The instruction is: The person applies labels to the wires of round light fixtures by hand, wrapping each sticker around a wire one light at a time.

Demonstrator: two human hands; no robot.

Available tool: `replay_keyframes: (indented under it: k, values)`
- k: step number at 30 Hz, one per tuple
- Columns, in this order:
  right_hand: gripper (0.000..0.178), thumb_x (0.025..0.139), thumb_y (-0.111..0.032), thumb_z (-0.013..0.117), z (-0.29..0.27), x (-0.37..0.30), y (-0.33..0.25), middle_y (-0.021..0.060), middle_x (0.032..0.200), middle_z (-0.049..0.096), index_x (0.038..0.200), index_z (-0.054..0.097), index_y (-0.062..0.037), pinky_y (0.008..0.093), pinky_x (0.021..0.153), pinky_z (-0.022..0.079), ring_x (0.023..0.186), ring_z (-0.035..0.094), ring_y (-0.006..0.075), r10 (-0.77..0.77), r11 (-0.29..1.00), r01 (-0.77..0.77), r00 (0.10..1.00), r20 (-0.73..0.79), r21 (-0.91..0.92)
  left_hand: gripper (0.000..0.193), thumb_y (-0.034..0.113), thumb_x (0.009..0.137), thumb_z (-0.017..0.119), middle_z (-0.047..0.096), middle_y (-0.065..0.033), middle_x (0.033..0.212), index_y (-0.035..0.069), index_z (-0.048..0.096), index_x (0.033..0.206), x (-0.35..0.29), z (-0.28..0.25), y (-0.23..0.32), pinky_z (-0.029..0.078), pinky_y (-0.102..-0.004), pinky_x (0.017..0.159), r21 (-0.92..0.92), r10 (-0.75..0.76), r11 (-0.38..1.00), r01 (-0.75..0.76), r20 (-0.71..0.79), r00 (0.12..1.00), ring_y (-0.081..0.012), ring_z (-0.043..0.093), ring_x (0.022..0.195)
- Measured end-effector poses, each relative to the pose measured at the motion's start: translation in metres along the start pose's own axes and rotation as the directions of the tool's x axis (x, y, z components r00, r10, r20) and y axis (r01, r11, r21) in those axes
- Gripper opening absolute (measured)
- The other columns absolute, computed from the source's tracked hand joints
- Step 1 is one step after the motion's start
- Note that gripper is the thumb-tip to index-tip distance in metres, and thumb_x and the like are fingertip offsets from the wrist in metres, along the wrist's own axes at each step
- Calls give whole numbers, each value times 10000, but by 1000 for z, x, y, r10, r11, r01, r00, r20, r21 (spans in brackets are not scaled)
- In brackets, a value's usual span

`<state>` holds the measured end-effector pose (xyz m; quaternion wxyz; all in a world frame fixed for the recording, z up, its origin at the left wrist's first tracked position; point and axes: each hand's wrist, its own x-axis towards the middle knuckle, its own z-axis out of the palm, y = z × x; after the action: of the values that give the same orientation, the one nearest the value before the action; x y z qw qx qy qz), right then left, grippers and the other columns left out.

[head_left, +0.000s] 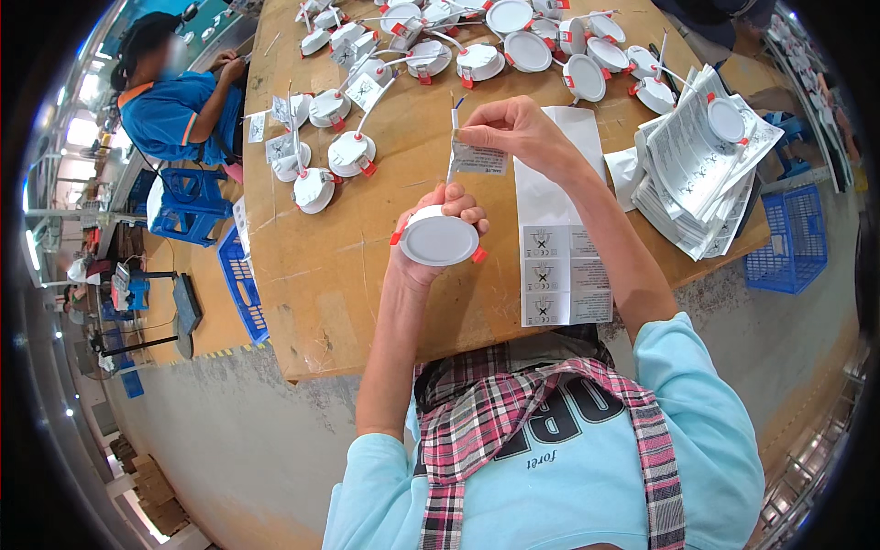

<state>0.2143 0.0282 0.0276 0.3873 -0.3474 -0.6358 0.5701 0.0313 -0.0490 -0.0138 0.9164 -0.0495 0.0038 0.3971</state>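
Note:
My left hand (pixel 438 206) is closed around a round white downlight (pixel 438 240) with red clips at its sides. The lamp's white cable rises from behind it towards my right hand (pixel 513 133). Between the fingers and thumb of that hand is a silver printed label (pixel 480 159), which lies against the cable near its bare wire ends. Beneath my right forearm, a sheet of labels (pixel 566 275) lies on the table, its upper part plain white backing. Left of my hands, several downlights (pixel 352 154) lie on the table, some with labels on their cables.
Many more downlights (pixel 530 51) crowd the far side of the cardboard-topped table (pixel 339 275). A thick stack of label sheets (pixel 687 174) sits at the right, one downlight (pixel 726 120) on it. Blue crates (pixel 786 243) flank the table. Another person (pixel 174 101) sits at the far left.

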Motion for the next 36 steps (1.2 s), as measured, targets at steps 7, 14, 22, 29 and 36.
replay_keyframes:
  k: [7,14,22,29,36]
  values:
    - [228,823,-237,658,5,0,6,9,685,633,792,688,-13,202,558,394,620,541,40,45,999,-44,997,-68,7,229,253,961,423,554,-46,727,49,514,907,1,-3,13,422,-409,872,416,84,906,-78,5,996,-234,520,823]
    - [265,791,-240,654,6,-2,3,37,638,616,759,680,22,226,534,405,591,542,68,88,988,-108,980,-177,-110,371,320,906,521,654,-124,1003,-4,573,1079,0,35,32,465,-382,829,935,78,325,145,-179,981,-235,607,923]
    - [293,845,-275,622,9,-1,2,-3,644,598,745,667,-3,215,534,368,604,500,33,116,971,-151,976,-186,-185,322,256,855,610,630,-15,790,20,626,1073,0,44,39,439,-238,713,986,249,13,167,-165,954,-84,593,761]
    - [502,950,-414,455,5,6,11,62,779,648,906,659,43,241,710,472,727,601,108,90,988,-74,990,-109,137,234,201,889,567,629,-14,739,15,643,1008,-8,39,49,448,-223,639,998,464,-29,62,-42,885,-74,593,694]
    - [434,944,-370,494,14,3,5,68,829,648,945,643,38,263,770,471,784,605,120,38,993,-46,996,-79,-106,233,203,877,585,629,-17,688,2,664,962,-11,41,54,446,-225,588,956,620,-212,204,-30,784,-71,596,629]
